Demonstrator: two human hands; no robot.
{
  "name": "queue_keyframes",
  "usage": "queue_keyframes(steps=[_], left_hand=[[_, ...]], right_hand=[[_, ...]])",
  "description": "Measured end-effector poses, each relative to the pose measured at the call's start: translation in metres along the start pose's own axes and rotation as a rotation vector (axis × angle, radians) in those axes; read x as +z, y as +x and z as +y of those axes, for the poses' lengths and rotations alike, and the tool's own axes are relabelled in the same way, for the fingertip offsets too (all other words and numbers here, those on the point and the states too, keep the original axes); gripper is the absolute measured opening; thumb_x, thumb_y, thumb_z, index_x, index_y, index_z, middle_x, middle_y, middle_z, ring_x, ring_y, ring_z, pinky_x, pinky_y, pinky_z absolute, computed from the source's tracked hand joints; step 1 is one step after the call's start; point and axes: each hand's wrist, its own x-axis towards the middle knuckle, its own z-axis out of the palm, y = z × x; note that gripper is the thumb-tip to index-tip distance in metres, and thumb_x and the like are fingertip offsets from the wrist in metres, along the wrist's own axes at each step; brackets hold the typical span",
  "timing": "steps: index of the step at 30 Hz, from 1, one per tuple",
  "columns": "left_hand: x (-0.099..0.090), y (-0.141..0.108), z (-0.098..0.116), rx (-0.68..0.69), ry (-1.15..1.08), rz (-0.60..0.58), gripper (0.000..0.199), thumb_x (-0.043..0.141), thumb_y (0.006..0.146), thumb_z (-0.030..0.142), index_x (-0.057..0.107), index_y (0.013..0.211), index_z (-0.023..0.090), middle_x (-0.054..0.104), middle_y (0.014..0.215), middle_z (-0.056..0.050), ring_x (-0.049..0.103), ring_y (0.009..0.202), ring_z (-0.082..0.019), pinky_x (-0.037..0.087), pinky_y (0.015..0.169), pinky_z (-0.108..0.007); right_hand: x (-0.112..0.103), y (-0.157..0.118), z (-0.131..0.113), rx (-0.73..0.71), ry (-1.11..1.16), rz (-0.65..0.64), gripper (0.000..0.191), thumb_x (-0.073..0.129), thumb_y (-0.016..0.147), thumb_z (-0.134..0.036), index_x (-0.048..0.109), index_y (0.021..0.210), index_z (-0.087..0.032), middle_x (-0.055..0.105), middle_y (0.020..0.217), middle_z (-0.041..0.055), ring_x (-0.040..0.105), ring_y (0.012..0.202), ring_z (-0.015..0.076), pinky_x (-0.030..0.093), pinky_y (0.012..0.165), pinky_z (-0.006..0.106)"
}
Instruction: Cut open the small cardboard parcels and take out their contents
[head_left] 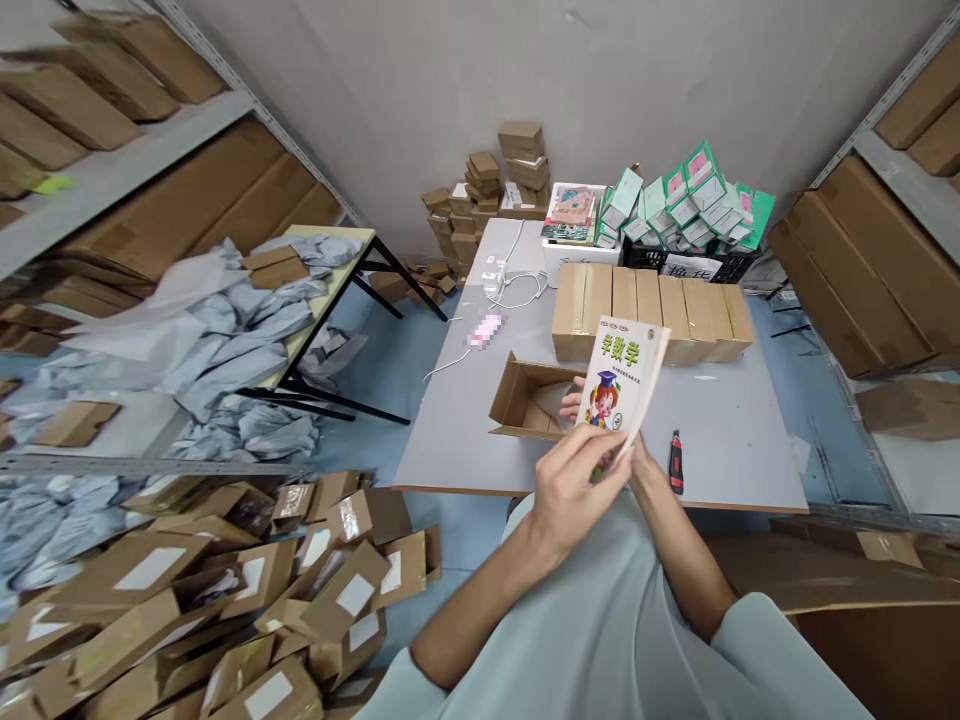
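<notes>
The open carton (508,395) on the grey worktop (450,440) has its flaps spread, and the booklet (626,365), with a cartoon child in a graduation cap on its cover, is held up just to its right, tilted and partly overlapping that end in the view. The left hand (574,480) has its fingers closed on the booklet's lower edge, thumb towards the cover. The right hand (573,400) is mostly hidden behind the booklet; its fingertips show, loosely curved, between the booklet and the carton, and whether they grip cannot be told. To the right of the carton and nearer the person lies a red and black cutter (676,462). Behind it to the right runs a row of closed cardboard boxes (682,310); farther back stand a white bin (559,262) with books on top and a black crate (742,268) heaped with green and white boxes (660,205). A white power strip (493,277) with its cable lies behind the carton, and a blurred pink object (486,330) rests to its rear left.
</notes>
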Motion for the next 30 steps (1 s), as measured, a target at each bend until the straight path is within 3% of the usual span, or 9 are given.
queue_keyframes(steps=[3,6,11,14,16,20,23,27,30], left_hand=[[0.008,-0.002,0.009,0.031,0.031,-0.035,0.017,0.075,0.106,0.021,0.086,0.116,0.025,0.084,0.1,-0.004,0.079,0.077,-0.015,0.068,0.073,-0.026],[-0.007,0.002,-0.001,-0.033,-0.015,-0.013,0.018,0.076,0.106,0.026,0.087,0.119,0.026,0.083,0.098,-0.004,0.079,0.079,-0.015,0.068,0.074,-0.025],[-0.05,0.022,-0.072,-0.409,-0.094,0.161,0.043,0.081,0.101,0.047,0.082,0.133,0.02,0.086,0.106,-0.008,0.082,0.095,-0.021,0.07,0.088,-0.034],[-0.058,0.029,-0.117,-0.458,-0.108,0.149,0.039,0.085,0.093,0.052,0.085,0.113,0.02,0.086,0.108,-0.01,0.081,0.106,-0.027,0.067,0.102,-0.043],[-0.057,0.03,-0.131,-0.405,-0.085,0.151,0.031,0.085,0.092,0.05,0.084,0.106,0.022,0.085,0.11,-0.011,0.079,0.113,-0.028,0.064,0.108,-0.046],[-0.057,0.028,-0.129,-0.229,-0.047,0.16,0.013,0.079,0.098,0.038,0.079,0.094,0.026,0.086,0.115,-0.009,0.077,0.123,-0.028,0.06,0.114,-0.048],[-0.061,0.028,-0.122,-0.2,0.003,0.179,0.011,0.079,0.099,0.034,0.077,0.093,0.026,0.086,0.118,-0.008,0.077,0.123,-0.028,0.06,0.114,-0.048],[-0.066,0.03,-0.124,-0.254,-0.01,0.119,0.021,0.079,0.1,0.039,0.083,0.116,0.026,0.085,0.116,-0.008,0.077,0.118,-0.027,0.061,0.109,-0.044],[-0.062,0.029,-0.129,-0.339,-0.112,-0.022,0.025,0.076,0.103,0.044,0.085,0.111,0.022,0.082,0.106,-0.009,0.077,0.102,-0.024,0.064,0.093,-0.035]], right_hand=[[0.008,0.003,0.003,0.043,0.028,-0.108,0.071,0.054,0.102,-0.073,0.075,0.145,-0.02,0.086,0.124,0.012,0.085,0.11,0.0283,0.065,0.102,0.047],[0.005,0.0,-0.002,0.023,0.032,-0.042,0.07,0.066,0.096,-0.075,0.075,0.141,-0.023,0.086,0.127,0.0126,0.084,0.115,0.0313,0.066,0.105,0.05],[-0.013,-0.007,-0.022,-0.114,-0.164,0.189,0.061,0.089,0.084,-0.071,0.077,0.125,-0.027,0.085,0.134,0.011,0.08,0.125,0.033,0.065,0.112,0.05],[-0.015,-0.008,-0.031,-0.215,-0.268,0.206,0.048,0.09,0.088,-0.065,0.082,0.116,-0.027,0.087,0.129,0.0103,0.079,0.128,0.0342,0.061,0.117,0.055],[-0.012,-0.008,-0.035,-0.285,-0.335,0.201,0.036,0.089,0.091,-0.061,0.086,0.109,-0.03,0.088,0.127,0.0086,0.076,0.135,0.0354,0.056,0.123,0.059],[-0.008,-0.007,-0.037,-0.418,-0.431,0.173,0.02,0.087,0.095,-0.055,0.089,0.092,-0.035,0.084,0.139,0.0054,0.061,0.157,0.0362,0.044,0.134,0.067],[-0.009,-0.006,-0.036,-0.443,-0.454,0.144,0.018,0.086,0.097,-0.051,0.089,0.088,-0.036,0.082,0.144,0.0044,0.058,0.16,0.0357,0.041,0.135,0.068],[-0.016,0.003,-0.025,-0.387,-0.398,0.242,0.03,0.088,0.094,-0.052,0.088,0.116,-0.031,0.085,0.135,0.0089,0.073,0.142,0.035,0.054,0.126,0.059],[-0.024,0.017,-0.007,-0.323,-0.441,0.365,0.048,0.084,0.097,-0.057,0.082,0.129,-0.022,0.087,0.119,0.0125,0.082,0.115,0.031,0.066,0.107,0.049]])
